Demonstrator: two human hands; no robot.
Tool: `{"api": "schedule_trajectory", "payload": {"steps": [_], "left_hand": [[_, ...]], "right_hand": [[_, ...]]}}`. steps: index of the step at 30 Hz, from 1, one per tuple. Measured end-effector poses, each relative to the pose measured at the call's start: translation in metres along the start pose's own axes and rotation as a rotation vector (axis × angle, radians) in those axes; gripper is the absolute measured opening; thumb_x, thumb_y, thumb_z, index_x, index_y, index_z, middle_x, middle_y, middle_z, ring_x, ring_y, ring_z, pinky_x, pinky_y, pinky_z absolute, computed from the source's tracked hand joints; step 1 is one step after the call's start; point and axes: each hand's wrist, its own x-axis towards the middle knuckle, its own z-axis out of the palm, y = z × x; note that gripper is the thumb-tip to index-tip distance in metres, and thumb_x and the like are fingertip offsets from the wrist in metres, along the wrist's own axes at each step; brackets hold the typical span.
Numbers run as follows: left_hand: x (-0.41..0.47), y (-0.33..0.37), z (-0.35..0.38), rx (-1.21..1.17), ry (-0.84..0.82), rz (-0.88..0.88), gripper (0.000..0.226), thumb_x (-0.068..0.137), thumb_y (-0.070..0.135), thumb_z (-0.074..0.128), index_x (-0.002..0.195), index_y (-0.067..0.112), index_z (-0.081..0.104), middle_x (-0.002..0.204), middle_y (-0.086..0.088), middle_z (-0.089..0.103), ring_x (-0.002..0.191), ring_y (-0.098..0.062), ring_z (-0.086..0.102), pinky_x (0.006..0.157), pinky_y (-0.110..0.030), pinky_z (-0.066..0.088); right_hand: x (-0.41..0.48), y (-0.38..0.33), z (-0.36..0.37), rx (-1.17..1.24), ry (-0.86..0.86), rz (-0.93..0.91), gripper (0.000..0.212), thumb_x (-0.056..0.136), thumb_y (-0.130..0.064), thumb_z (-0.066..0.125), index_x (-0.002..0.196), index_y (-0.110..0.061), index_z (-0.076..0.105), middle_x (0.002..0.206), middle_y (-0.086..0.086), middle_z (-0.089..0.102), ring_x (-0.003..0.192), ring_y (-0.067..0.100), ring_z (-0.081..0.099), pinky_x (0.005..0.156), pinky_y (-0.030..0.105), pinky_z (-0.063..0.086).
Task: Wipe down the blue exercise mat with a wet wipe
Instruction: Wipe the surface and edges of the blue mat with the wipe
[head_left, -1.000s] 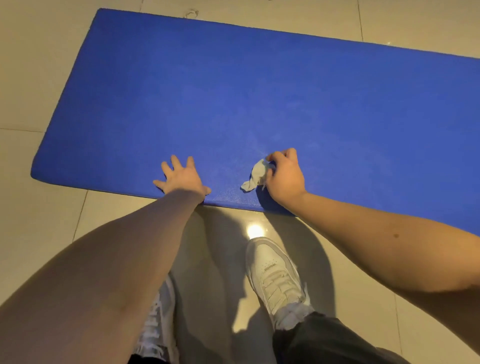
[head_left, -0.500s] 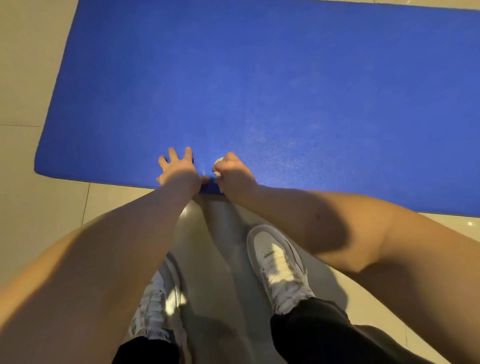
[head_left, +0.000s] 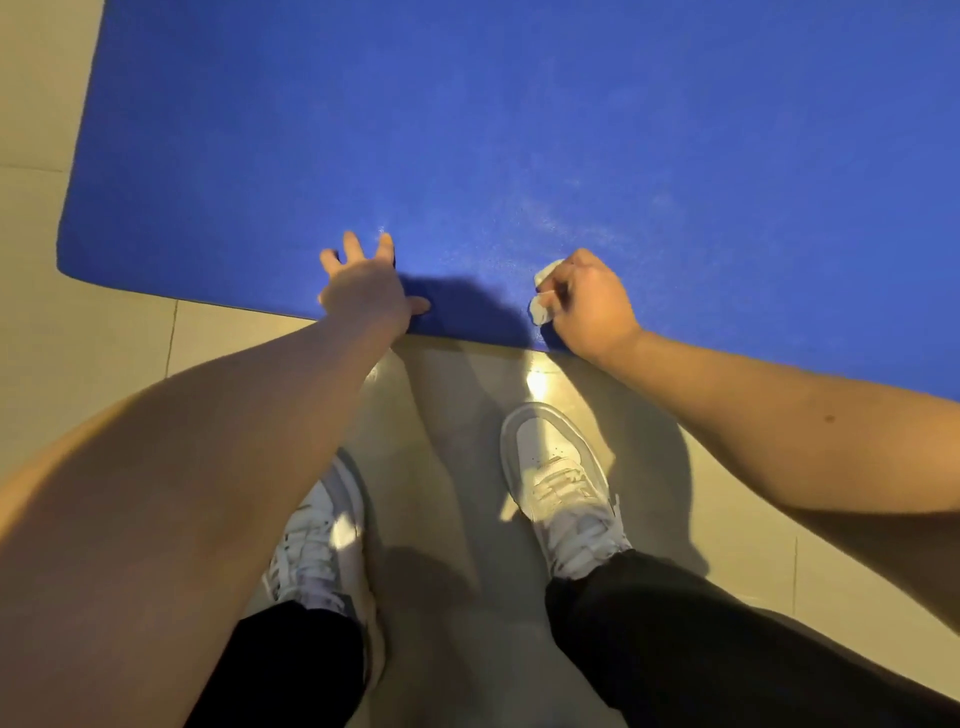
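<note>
The floor (head_left: 93, 364) is seen to be laid with pale beige tiles, divided by thin grout lines. A blue exercise mat (head_left: 519, 130) is spread flat on it, with its near edge running across the view and its left end squared off. Two white shoes (head_left: 561, 467) are planted on the tiles just beside that near edge, where shadows are cast.

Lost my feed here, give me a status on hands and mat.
Left hand flat, open on blue mat near edge. Right hand shut on wet wipe, pressed to mat. Nothing in the way.
</note>
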Motion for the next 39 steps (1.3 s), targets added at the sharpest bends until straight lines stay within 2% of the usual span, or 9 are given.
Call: {"api": "schedule_trajectory", "payload": {"steps": [5,10,13,15,17,20,23,29,39], "left_hand": [[-0.001,-0.009,-0.007,0.064,-0.020,0.050,0.090,0.085,0.067,0.065,0.156,0.040,0.017,0.155,-0.002,0.023,0.138,-0.033,0.025,0.074,-0.038,0.042],[0.006,-0.037,-0.021,0.111,0.031,0.125,0.053,0.094,0.044,0.067,0.134,0.019,0.042,0.136,-0.006,0.036,0.125,-0.029,0.032,0.067,-0.039,0.039],[0.017,-0.053,-0.020,0.016,0.000,0.022,0.067,0.085,0.047,0.075,0.132,0.019,0.037,0.146,-0.007,0.029,0.135,-0.033,0.025,0.080,-0.048,0.048],[0.023,-0.056,-0.017,-0.038,-0.071,-0.031,0.077,0.083,0.050,0.076,0.141,0.025,0.031,0.155,-0.005,0.020,0.144,-0.035,0.016,0.092,-0.054,0.047],[0.027,-0.054,-0.016,-0.055,-0.110,-0.049,0.085,0.084,0.051,0.075,0.148,0.029,0.024,0.159,-0.005,0.016,0.147,-0.036,0.013,0.094,-0.054,0.047],[0.028,-0.052,-0.014,-0.029,-0.089,-0.051,0.095,0.083,0.056,0.074,0.155,0.033,0.016,0.161,-0.005,0.014,0.146,-0.036,0.015,0.095,-0.051,0.046],[0.027,-0.054,-0.012,0.009,-0.053,-0.050,0.100,0.082,0.061,0.072,0.157,0.036,0.012,0.160,-0.005,0.014,0.144,-0.036,0.017,0.092,-0.047,0.047],[0.026,-0.051,-0.016,-0.006,-0.077,-0.077,0.102,0.080,0.065,0.073,0.157,0.038,0.013,0.159,-0.002,0.014,0.145,-0.034,0.015,0.093,-0.047,0.047],[0.024,-0.054,-0.021,-0.006,-0.083,-0.063,0.100,0.081,0.067,0.070,0.158,0.040,0.011,0.161,0.000,0.013,0.145,-0.034,0.016,0.092,-0.044,0.046]], "right_hand": [[0.017,-0.028,0.026,0.085,-0.010,-0.018,0.037,0.073,0.003,0.046,0.052,-0.027,0.041,0.069,0.001,0.048,0.067,0.021,0.043,0.061,0.029,0.033],[0.037,-0.098,0.070,-0.034,-0.153,-0.185,0.015,0.094,-0.007,0.056,0.095,-0.012,0.070,0.106,0.013,0.058,0.088,0.019,0.045,0.076,0.027,0.037],[0.039,-0.121,0.088,-0.055,-0.224,-0.275,0.017,0.089,-0.001,0.059,0.097,-0.010,0.071,0.108,0.014,0.058,0.097,0.028,0.052,0.077,0.031,0.039],[0.039,-0.117,0.087,-0.099,-0.187,-0.356,0.019,0.077,0.004,0.065,0.085,-0.011,0.072,0.096,0.012,0.061,0.089,0.031,0.053,0.069,0.036,0.042],[0.037,-0.105,0.080,-0.114,-0.166,-0.404,0.021,0.069,0.005,0.067,0.077,-0.014,0.071,0.086,0.009,0.060,0.082,0.030,0.051,0.063,0.038,0.041],[0.032,-0.087,0.066,-0.141,-0.203,-0.385,0.022,0.070,0.004,0.058,0.077,-0.015,0.068,0.084,0.008,0.058,0.079,0.027,0.049,0.069,0.039,0.045],[0.025,-0.060,0.042,-0.163,-0.224,-0.349,0.026,0.059,0.006,0.049,0.058,-0.020,0.051,0.066,0.003,0.047,0.065,0.027,0.040,0.060,0.044,0.046],[0.008,-0.008,-0.016,-0.198,-0.240,-0.140,0.025,0.074,0.011,0.051,0.079,-0.009,0.065,0.096,0.010,0.061,0.093,0.028,0.056,0.078,0.040,0.051],[0.023,-0.096,0.061,-0.033,-0.202,-0.125,0.013,0.081,-0.005,0.052,0.078,-0.009,0.064,0.088,0.004,0.054,0.078,0.018,0.049,0.070,0.031,0.045]]}}
